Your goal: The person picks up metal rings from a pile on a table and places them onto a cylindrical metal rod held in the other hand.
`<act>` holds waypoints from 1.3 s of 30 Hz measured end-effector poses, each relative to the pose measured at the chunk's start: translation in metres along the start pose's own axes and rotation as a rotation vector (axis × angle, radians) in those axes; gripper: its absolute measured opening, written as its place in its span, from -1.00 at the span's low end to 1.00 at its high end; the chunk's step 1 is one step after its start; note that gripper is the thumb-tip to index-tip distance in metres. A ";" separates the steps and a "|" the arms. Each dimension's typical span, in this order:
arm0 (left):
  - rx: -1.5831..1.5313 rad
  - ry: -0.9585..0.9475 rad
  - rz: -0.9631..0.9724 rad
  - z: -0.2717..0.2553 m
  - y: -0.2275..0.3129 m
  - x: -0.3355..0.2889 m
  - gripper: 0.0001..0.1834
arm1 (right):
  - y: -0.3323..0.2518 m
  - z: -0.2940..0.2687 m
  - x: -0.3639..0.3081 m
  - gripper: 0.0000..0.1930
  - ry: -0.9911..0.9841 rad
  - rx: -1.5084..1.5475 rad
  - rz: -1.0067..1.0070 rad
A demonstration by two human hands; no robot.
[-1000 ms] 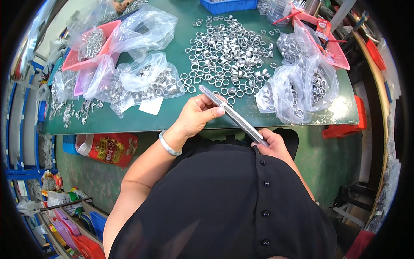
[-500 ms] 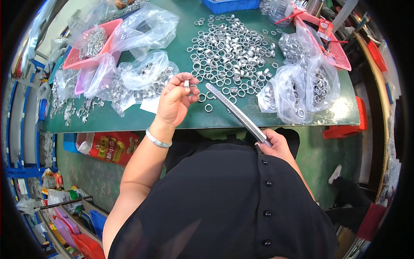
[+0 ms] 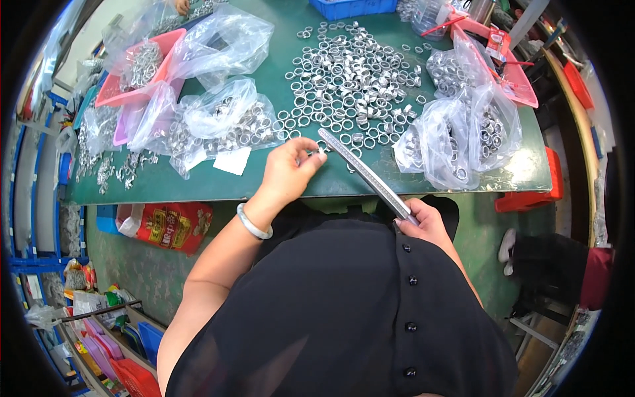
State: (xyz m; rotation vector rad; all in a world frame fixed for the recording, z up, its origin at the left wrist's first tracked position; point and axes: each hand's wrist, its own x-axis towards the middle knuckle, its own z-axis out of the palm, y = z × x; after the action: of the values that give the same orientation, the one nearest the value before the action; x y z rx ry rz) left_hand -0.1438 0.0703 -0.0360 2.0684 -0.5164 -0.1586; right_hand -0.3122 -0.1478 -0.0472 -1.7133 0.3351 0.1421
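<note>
Back from the ring pile [image 3: 354, 66], the left hand [image 3: 288, 173] now pinches a small metal ring [image 3: 321, 151] beside the rod's tip. Right hand [image 3: 423, 225] grips the long metal rod [image 3: 367, 175] at its near end.

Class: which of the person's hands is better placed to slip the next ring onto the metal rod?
Left. The left hand pinches a ring beside the rod; the right hand grips the rod's lower end.

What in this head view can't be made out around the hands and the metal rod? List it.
- Right hand: palm and fingers hidden behind the black garment and the metal rod.
- Small ring at the left hand fingertips: too small to tell its shape.
- Rings inside the clear bags: blurred by crinkled plastic.
- Blue bin: cut off by the top edge.
</note>
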 end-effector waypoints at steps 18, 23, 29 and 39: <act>-1.102 -0.449 -0.159 0.008 0.007 -0.001 -0.70 | 0.002 0.004 0.005 -0.93 -0.043 -0.041 -0.101; -1.106 -0.444 -0.175 0.009 0.008 -0.001 -0.69 | 0.006 0.003 0.005 -0.93 -0.046 -0.047 -0.115; -1.101 -0.431 -0.201 0.009 0.007 -0.001 -0.68 | 0.000 0.005 0.004 -0.93 -0.051 -0.010 -0.052; -1.030 -0.422 -0.164 0.009 0.007 -0.005 -0.72 | 0.002 0.003 0.005 -0.92 -0.040 -0.093 -0.143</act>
State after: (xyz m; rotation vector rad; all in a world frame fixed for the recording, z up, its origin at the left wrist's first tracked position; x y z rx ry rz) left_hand -0.1534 0.0624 -0.0351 1.0525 -0.3847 -0.7922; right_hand -0.3080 -0.1457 -0.0508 -1.8176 0.1774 0.0883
